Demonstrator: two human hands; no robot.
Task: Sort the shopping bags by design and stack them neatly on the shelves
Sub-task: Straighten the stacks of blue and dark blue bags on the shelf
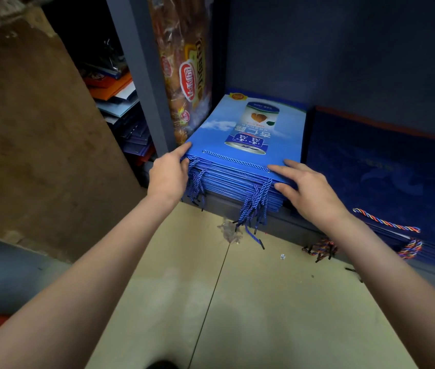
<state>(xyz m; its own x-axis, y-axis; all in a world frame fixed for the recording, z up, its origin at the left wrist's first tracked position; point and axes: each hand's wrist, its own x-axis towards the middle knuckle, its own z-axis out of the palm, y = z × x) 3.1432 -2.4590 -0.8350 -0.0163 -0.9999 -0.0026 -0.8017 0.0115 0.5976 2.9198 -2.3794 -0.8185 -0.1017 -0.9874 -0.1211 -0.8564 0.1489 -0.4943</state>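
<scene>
Crowding the light-blue bag stack [248, 145] on its left is a grey shelf upright [141, 75], and just behind that post a tall bag printed with bread and red labels [184, 67] stands on edge, touching the stack's left rear corner. To the right, just beside the stack, lies a lower pile of dark navy bags [387, 166] with an orange strip along its far edge; its multicoloured rope handles [387, 222] hang over the shelf's front edge. Left of the upright, a darker compartment holds a jumble of orange, white and navy flat bags [120, 102], leaning unevenly. A brown board [32, 123] fills the far left. Below the shelf edge is pale tiled floor [237, 302] with a clump of lint [228, 230] near the dangling cords.

The light-blue bags lie flat on the bottom shelf [288, 222] at its front edge, the top one showing a printed drinks can and a twisted blue cord across its near edge. Bunches of blue rope handles [253, 209] spill over the front.

The left hand [169, 174] presses against the stack's near left corner, index finger straight along the top bag's edge, the other fingers curled into the handle cords. The right hand [309, 187] lies spread and relaxed on the near right corner, fingers flat on the top bag, thumb against the stack's front edge.
</scene>
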